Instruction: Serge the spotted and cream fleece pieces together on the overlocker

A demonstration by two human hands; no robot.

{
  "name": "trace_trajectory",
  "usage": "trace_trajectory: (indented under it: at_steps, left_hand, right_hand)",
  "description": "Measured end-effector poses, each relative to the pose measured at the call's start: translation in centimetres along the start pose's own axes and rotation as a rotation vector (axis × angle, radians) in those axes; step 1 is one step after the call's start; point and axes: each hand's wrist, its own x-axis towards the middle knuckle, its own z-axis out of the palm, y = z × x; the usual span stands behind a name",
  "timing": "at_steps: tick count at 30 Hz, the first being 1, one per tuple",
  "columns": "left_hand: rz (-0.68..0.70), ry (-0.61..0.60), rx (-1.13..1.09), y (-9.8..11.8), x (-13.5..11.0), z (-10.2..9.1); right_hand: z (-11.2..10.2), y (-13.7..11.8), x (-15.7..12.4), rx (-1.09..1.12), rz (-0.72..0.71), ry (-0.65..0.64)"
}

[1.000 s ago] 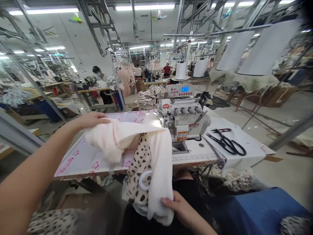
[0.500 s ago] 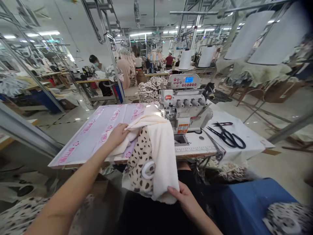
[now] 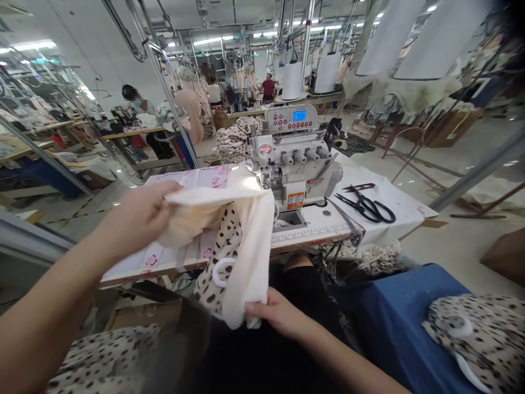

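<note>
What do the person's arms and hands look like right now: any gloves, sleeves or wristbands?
The left hand and right hand are bare, with no gloves. The left forearm and right forearm are bare too, with no sleeve in view, and no watch, bracelet or ring shows.

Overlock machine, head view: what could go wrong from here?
The cream fleece bunched in the left hand sits close to the needle area of the overlock machine, so its edge could snag if the machine runs. The leopard-print fabric hangs over the front edge of the sewing table, and the right hand holds only the fleece's lower end, so the fabric might slide toward the floor.
</note>
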Motion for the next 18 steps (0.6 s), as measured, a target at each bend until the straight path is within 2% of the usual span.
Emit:
trace_trajectory:
  at_steps: [2,3,4,5,7,10,12,13,18]
  left_hand:
    - [0.233,-0.459,-0.164,4.2,-2.5,1.0]
    - [0.307,-0.651,-0.145,5.9,-3.8,2.1]
    - [0.305,-0.728,-0.079,7.3,-5.1,3.5]
    - [0.296,-0.736,-0.029,8.2,-6.3,5.0]
    - [0.312,-0.643,-0.001,9.2,-8.2,7.8]
    - [0.351,-0.31,-0.08,9.4,-9.8,10.1]
    - [0.367,-0.103,-0.123,9.7,-10.0,10.3]
    - [0.38,-0.05,-0.146,9.9,-9.9,10.1]
    - [0.495,0.059,-0.262,11.1,-9.5,8.3]
  right_hand:
    - [1.3,-0.2,0.2,-0.099,-0.041,-0.012]
    - [1.7,-0.2,0.1,-0.166,-0.082,0.006]
    - [2.0,-0.3,-0.2,-0.234,-0.127,0.04]
    - [2.1,-0.4,-0.6,-0.293,-0.163,0.08]
    - [2.0,-0.5,-1.5,-0.361,-0.197,0.146]
    - [1.5,-0.7,-2.9,-0.361,-0.219,0.154]
    - [1.4,-1.1,-3.5,-0.363,-0.245,0.127]
    - [1.5,-1.3,-3.7,-0.374,-0.255,0.118]
    - [2.2,-2.6,-4.3,-0.469,-0.334,0.208]
